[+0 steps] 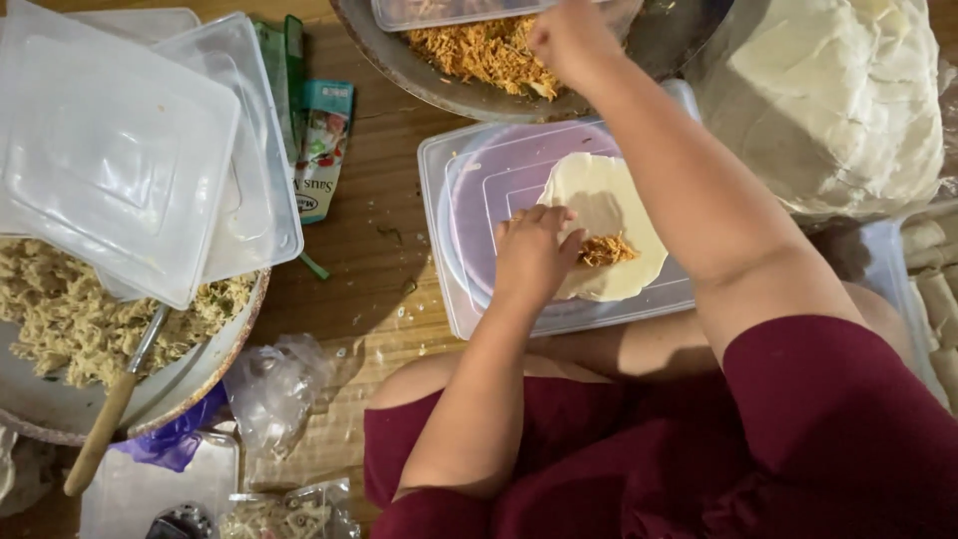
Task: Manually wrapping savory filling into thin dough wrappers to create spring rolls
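Observation:
A round pale wrapper (607, 215) lies flat on a clear plastic lid (469, 289) over a pinkish plate. A small heap of orange shredded filling (609, 249) sits on the wrapper's near part. My left hand (534, 255) rests on the wrapper's left edge, fingertips touching the filling. My right hand (569, 38) reaches far out into a metal bowl (419, 70) of the same orange shredded filling (479, 50), fingers closed into it. Whether it holds a pinch is hidden.
A stack of pale wrappers (833, 100) sits at the far right, with rolled pieces (933, 289) beside it. Left are stacked clear lids (120, 150), a bowl of beige shreds (70, 319) with a wooden-handled utensil (110, 409), sauce sachets (319, 150) and plastic bags (274, 389).

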